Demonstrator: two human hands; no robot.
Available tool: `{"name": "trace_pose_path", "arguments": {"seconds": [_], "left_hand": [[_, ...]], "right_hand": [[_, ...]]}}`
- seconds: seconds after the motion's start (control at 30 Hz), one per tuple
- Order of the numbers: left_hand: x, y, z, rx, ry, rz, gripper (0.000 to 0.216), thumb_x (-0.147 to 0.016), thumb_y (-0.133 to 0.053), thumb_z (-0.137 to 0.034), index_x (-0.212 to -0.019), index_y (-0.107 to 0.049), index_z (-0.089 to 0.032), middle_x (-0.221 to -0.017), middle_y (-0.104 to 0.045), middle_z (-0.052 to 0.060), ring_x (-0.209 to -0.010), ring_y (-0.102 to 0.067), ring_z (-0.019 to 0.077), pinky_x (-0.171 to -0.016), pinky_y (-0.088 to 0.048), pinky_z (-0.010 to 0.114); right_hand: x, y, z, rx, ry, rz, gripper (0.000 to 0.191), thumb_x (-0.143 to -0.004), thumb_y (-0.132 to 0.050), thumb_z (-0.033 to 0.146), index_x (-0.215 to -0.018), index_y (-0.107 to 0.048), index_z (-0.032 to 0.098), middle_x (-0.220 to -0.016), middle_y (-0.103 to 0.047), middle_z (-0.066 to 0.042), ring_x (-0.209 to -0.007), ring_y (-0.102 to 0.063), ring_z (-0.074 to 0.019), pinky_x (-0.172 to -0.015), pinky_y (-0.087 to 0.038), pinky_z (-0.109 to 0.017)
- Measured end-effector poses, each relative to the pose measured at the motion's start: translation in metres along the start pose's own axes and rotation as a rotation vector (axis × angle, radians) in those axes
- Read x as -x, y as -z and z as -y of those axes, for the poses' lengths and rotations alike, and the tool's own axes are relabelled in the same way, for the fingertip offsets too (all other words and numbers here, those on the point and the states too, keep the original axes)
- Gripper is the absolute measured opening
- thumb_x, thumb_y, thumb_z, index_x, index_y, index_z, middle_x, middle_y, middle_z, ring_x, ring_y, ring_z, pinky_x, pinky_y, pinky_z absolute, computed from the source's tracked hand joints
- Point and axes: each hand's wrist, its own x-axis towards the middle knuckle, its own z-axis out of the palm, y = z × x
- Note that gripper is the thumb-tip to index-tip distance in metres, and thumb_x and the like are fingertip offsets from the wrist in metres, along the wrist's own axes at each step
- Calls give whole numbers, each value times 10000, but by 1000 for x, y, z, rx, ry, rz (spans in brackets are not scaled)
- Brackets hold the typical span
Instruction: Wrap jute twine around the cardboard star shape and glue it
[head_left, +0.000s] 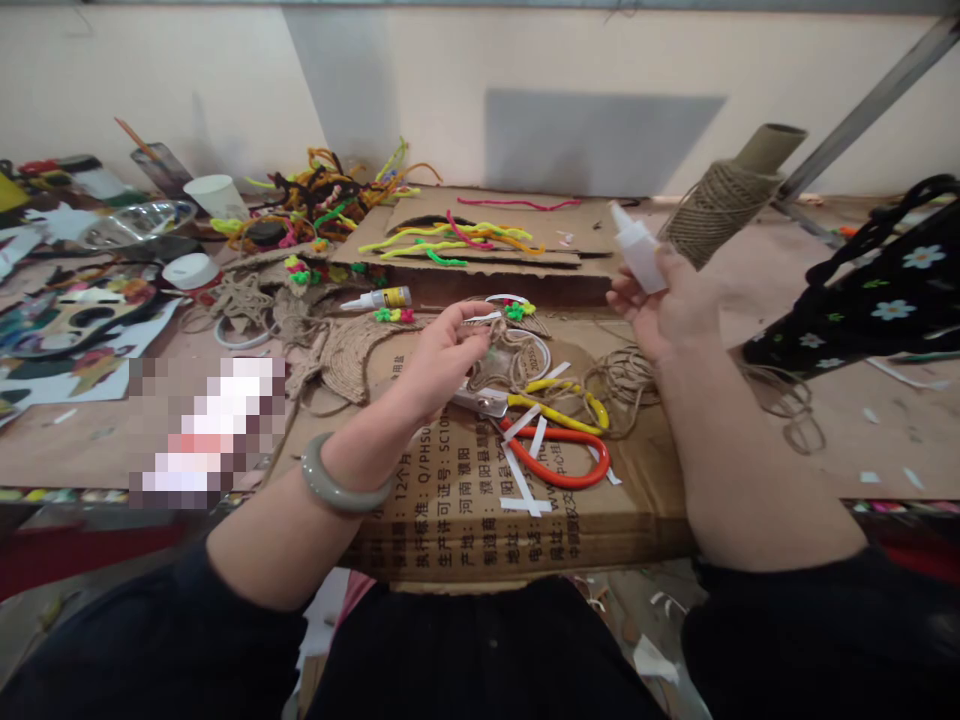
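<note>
My right hand point(671, 310) is raised, its fingers closed round a small white glue bottle point(637, 245) whose nozzle tilts up and to the left. Lower and to the left, my left hand point(442, 365) pinches a jute twine piece point(501, 345) over a cardboard sheet point(450, 500). A white ring point(545, 350) shows around the twine, with small coloured flowers point(519, 311) at its top. Scissors point(559, 455) with one yellow and one orange handle lie just below my left fingertips, white paper strips across them. Loose jute twine point(626, 380) is heaped between my hands.
A tilted cone of jute twine point(712, 205) and a black flowered bag point(862, 290) stand to the right. Behind lie coloured pipe cleaners point(450, 240) on cardboard. A second glue bottle point(379, 299), a coiled twine piece point(345, 360) and a white cup point(216, 197) are leftward.
</note>
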Motion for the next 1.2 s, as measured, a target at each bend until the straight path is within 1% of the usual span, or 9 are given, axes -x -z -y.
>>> {"name": "trace_pose_path", "arguments": {"seconds": [0.07,0.17,0.3,0.47,0.6,0.73,0.83,1.0,1.2], "left_hand": [[0,0,0,-3,1,1,283,-775,-601,-58,-1036,-602,-169,-757,-599,-21,-503,-436,39,-443,-285,173],[0,1,-1,-10,-5,-6,285,-781,-599,-62,-1046,-597,-168,-760,-602,-18,-505,-439,40,-439,-278,174],[0,1,-1,-16,-5,-11,285,-785,-590,-53,-1049,-591,-161,-741,-587,-26,-499,-434,40,-444,-285,177],[-1,2,1,-40,-10,-27,282,-780,-590,-50,-1039,-596,-162,-699,-555,-39,-470,-402,37,-441,-265,185],[-3,3,3,-60,-28,-27,289,-781,-594,-55,-1049,-605,-165,-701,-560,-34,-463,-388,34,-439,-260,186],[-3,4,3,-54,-23,-24,290,-776,-616,-67,-1047,-610,-169,-683,-540,-41,-464,-388,36,-435,-260,183],[-3,3,2,-59,-25,-18,287,-780,-603,-59,-1047,-605,-164,-694,-550,-38,-464,-389,34,-433,-260,181],[-3,3,2,-79,-35,-3,279,-800,-579,-67,-1063,-593,-160,-737,-579,-24,-473,-406,34,-436,-274,184],[-2,3,2,-84,-15,-5,299,-792,-577,-66,-1073,-589,-168,-767,-603,-14,-467,-406,35,-433,-270,189]], "right_hand": [[-5,3,-2,26,-12,35,148,-805,-604,250,-950,-575,243,-710,-635,54,-551,-583,-91,-570,-534,-240],[-16,12,-3,-86,98,35,259,-729,-638,204,-969,-569,274,-727,-629,76,-623,-592,-101,-715,-564,-309],[-28,23,0,-139,289,30,293,-600,-719,185,-804,-546,302,-751,-628,55,-799,-589,-163,-902,-519,-391],[-27,17,-4,13,161,-56,238,-656,-639,278,-872,-541,256,-747,-545,59,-678,-549,-106,-680,-483,-271],[-30,14,-17,256,207,-22,365,-606,-657,216,-944,-532,274,-773,-573,74,-653,-564,-105,-610,-457,-237],[-32,16,-33,600,323,100,359,-565,-692,208,-892,-549,247,-835,-672,10,-812,-659,-203,-782,-540,-371],[-27,17,-37,902,401,221,354,-612,-697,266,-943,-582,217,-956,-723,-57,-915,-691,-265,-877,-531,-453],[-15,15,-32,1297,493,318,370,-700,-672,314,-1045,-645,183,-1028,-739,-109,-997,-688,-310,-893,-517,-461],[-8,13,-30,1525,592,510,395,-765,-620,296,-1142,-694,204,-1039,-732,-117,-1068,-631,-316,-906,-502,-454]]}}
